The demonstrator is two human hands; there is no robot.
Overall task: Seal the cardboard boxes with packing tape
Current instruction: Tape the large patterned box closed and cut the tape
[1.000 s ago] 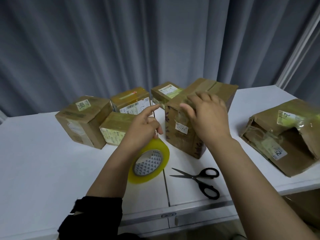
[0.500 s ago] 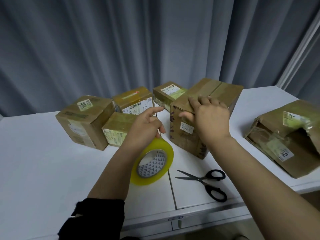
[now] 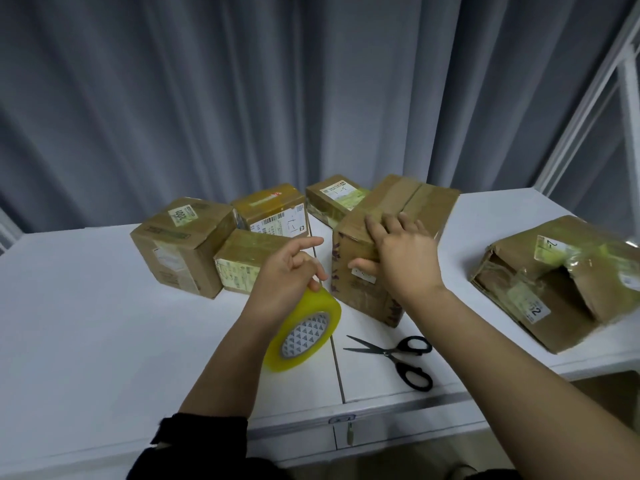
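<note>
The right hand [image 3: 403, 261] had slid a little further onto the top of the box [image 3: 391, 244] than a moment before, with the fingers flat on the lid and the thumb on the near side. It was pressing, not gripping; the hand was spread open. That looked like smoothing tape down over the near top edge, so this box seemed almost sealed.

The left hand [image 3: 289, 271] was closed around the tape roll [image 3: 304, 329], just as before. The roll hung under that hand, close to the box's near corner. I could not see a strip of tape between the roll and the box.

The scissors [image 3: 398, 355] lay on the table [image 3: 104, 341] just below the right wrist, not touched. They would likely be needed to cut the tape.

Beyond the left hand sat four small boxes [image 3: 183, 244], all shut, so nothing inside showed. Far to the right of the pressing hand lay a torn box [image 3: 568, 282] with its side ripped open. Inside it looked dark, and I could not tell if anything was in there.
</note>
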